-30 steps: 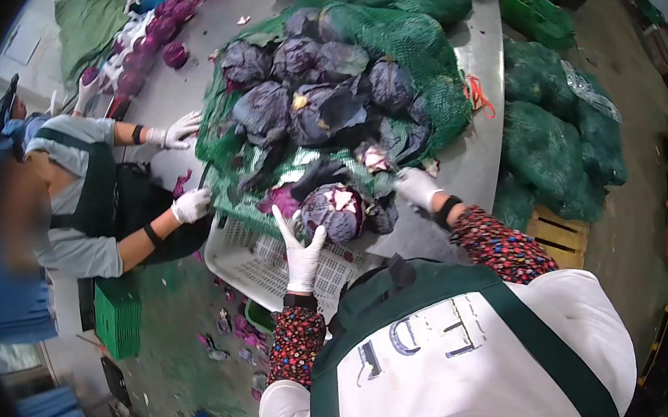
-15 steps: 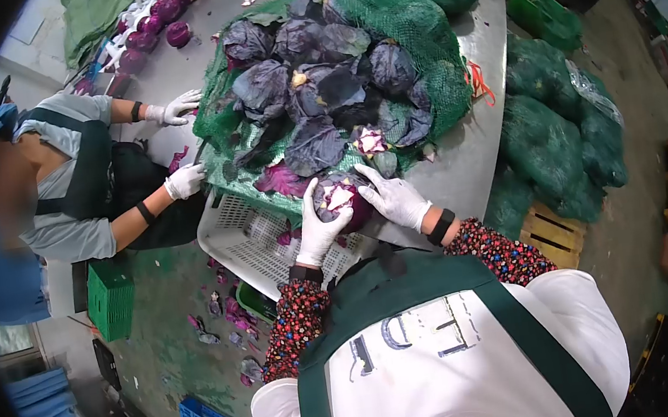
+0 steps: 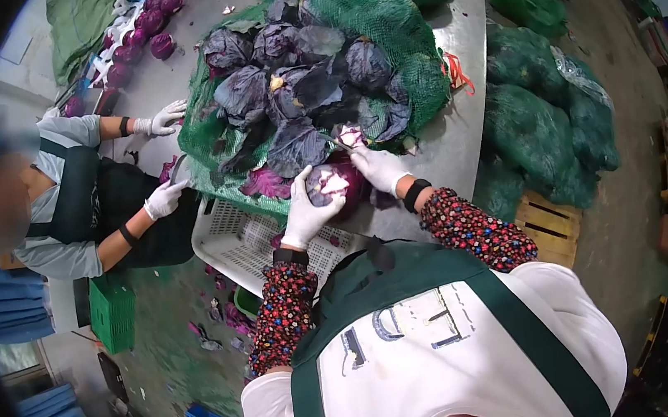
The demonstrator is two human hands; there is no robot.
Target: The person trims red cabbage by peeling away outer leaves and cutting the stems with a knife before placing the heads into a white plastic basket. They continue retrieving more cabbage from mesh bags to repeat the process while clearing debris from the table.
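Note:
A red cabbage [image 3: 349,175] with a pale cut stem end facing up sits at the table's near edge. My gloved left hand [image 3: 308,213] is wrapped round its left side. At its upper right is my gloved right hand [image 3: 380,171], fingers curled together; what they pinch is hidden. A dark loose leaf [image 3: 384,199] lies just below that hand. Behind, several red cabbages [image 3: 243,94] with dark outer leaves rest in an opened green mesh bag [image 3: 404,29]. A pale cut stem piece [image 3: 351,135] lies beyond my right fingertips.
A white slotted crate [image 3: 226,243] stands below the table edge. To the left works another person, gloved hands [image 3: 164,200] by the table. Trimmed cabbages [image 3: 162,46] lie at the far left. Full green mesh bags [image 3: 529,130] and a wooden pallet [image 3: 549,224] are on the right.
My right hand has gone from spread fingers on the cabbage to curled fingers at its upper right. The other person's nearer hand has drawn back slightly. The whole view has shifted.

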